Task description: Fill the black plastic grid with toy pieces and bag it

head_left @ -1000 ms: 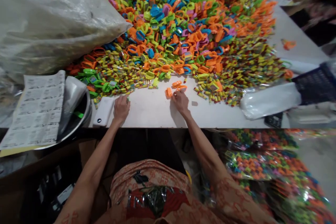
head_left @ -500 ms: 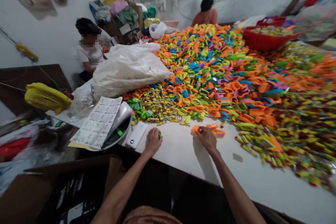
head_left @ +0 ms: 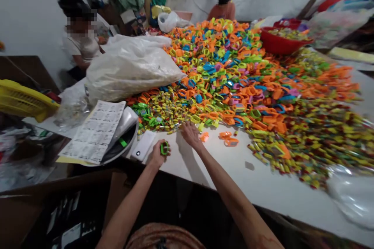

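Note:
My left hand (head_left: 157,155) is closed round a small green plastic ring piece (head_left: 164,148) near the table's front edge, beside a white phone-like slab (head_left: 143,145). My right hand (head_left: 190,134) reaches forward to the near edge of a huge pile of coloured plastic pieces (head_left: 233,74), fingers down among small yellow capsules (head_left: 172,120); whether it grips anything is hidden. A few loose orange pieces (head_left: 229,139) lie on the white table (head_left: 222,167) just right of that hand.
A big filled plastic sack (head_left: 131,68) lies at the left. A metal bowl with a printed sheet (head_left: 96,130) sits at the near left. A red basin (head_left: 280,41) stands at the back. Two other people sit at the table's far side and left. A yellow basket (head_left: 23,101) is far left.
The view swung left and lifted. My left hand rose off the table with the green piece. My right hand left the orange pieces and moved forward-left to the capsule pile.

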A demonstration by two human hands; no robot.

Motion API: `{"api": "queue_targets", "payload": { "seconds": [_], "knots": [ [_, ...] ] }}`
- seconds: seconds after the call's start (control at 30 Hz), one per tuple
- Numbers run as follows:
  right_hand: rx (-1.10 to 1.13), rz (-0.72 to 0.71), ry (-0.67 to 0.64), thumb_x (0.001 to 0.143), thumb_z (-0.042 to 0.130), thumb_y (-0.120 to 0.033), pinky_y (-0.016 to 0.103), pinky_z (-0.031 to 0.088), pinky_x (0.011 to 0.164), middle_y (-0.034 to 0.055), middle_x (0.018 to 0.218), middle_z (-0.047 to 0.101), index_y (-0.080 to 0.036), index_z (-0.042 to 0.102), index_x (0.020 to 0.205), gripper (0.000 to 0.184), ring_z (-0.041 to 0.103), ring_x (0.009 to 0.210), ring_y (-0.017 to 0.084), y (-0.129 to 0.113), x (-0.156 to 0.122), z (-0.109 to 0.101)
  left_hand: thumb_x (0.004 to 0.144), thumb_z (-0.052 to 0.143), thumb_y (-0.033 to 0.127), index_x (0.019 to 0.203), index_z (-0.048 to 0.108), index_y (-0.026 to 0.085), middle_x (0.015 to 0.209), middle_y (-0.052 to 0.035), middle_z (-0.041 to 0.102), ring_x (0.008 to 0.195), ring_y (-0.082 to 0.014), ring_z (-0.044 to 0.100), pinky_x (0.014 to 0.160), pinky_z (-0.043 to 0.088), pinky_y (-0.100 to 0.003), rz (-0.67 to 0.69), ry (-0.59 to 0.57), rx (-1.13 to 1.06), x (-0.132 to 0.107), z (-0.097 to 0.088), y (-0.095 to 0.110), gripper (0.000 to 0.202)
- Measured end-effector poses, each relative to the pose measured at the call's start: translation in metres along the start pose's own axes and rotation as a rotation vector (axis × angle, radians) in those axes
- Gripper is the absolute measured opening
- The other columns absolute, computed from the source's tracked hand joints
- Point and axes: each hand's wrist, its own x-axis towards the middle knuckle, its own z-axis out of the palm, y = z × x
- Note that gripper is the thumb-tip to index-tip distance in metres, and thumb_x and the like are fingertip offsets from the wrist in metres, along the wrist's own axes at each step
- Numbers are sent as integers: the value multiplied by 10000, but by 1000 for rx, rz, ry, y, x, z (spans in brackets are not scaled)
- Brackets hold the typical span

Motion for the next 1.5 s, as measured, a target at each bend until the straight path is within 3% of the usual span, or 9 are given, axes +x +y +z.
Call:
{"api": "queue_targets", "payload": {
  "seconds": [0.17, 0.4, 0.53, 0.63, 0.7, 0.93, 1.07, 1.27, 1.5],
  "knots": [
    [-45, 52, 25, 986, 305, -17, 353, 490, 957, 219, 1262, 680, -107, 645, 1297, 468, 604, 1232, 286, -1, 6, 12, 570, 824, 452, 691, 590, 197, 628, -33, 621, 498, -153, 568, 420, 427, -260, -21, -36, -63, -22, 1, 5, 368],
    [136, 70, 35, 967, 390, -63, 359, 506, 932, 192, 1333, 654, -147, 670, 1241, 401, 661, 1152, 264, 21, -8, 10, 471, 953, 471, 726, 627, 178, 656, -8, 639, 563, -129, 581, 470, 459, -230, 79, -107, -26, -33, 11, 11, 507],
    [890, 158, 82, 855, 572, -222, 320, 542, 757, 99, 936, 728, -162, 652, 914, 116, 687, 850, 217, 24, -26, -3, 480, 977, 448, 808, 641, 177, 674, 24, 634, 604, -110, 592, 544, 501, -219, 126, -153, -10, -35, 17, 13, 542],
    [1513, 125, -20, 732, 702, -340, 277, 532, 641, 11, 729, 697, -195, 584, 840, 216, 654, 648, 161, 14, -49, -16, 502, 981, 451, 842, 646, 184, 695, 40, 637, 629, -103, 587, 565, 518, -215, 143, -190, 5, -36, 21, 12, 546],
    [1689, 112, -54, 653, 755, -336, 259, 525, 610, -15, 705, 705, -201, 589, 866, 301, 654, 608, 144, 4, -63, -22, 530, 968, 473, 846, 649, 190, 701, 40, 647, 638, -111, 588, 564, 531, -226, 177, -229, 39, -37, 24, 11, 532],
    [1667, 166, 5, 578, 806, -319, 240, 475, 549, -43, 545, 643, -192, 606, 736, 285, 590, 515, 119, -15, -85, -25, 467, 977, 366, 797, 655, 190, 669, 37, 648, 594, -106, 562, 568, 463, -221, 96, -124, -20, -50, 25, 12, 493],
    [1769, 316, 13, 560, 859, -344, 276, 493, 571, -1, 552, 665, -183, 628, 706, 317, 605, 525, 141, -18, -93, -7, 482, 949, 439, 809, 612, 192, 731, 17, 643, 654, -117, 595, 629, 470, -242, 212, 6, -124, -44, 24, 16, 531],
    [1996, 387, -164, 511, 912, -345, 285, 506, 595, 27, 653, 728, -179, 698, 795, 393, 632, 544, 146, -41, -109, 16, 518, 930, 494, 826, 575, 206, 718, 51, 576, 619, -90, 526, 567, 407, -214, 260, 161, -228, -36, 40, 3, 551],
    [1776, 384, -102, 536, 811, -380, 310, 356, 457, 22, 527, 656, -249, 732, 646, 188, 440, 415, 141, -30, -104, 3, 573, 904, 530, 876, 662, 201, 760, 2, 629, 640, -128, 556, 572, 451, -246, 283, 156, -50, -41, 43, -14, 509]
  ]
}}
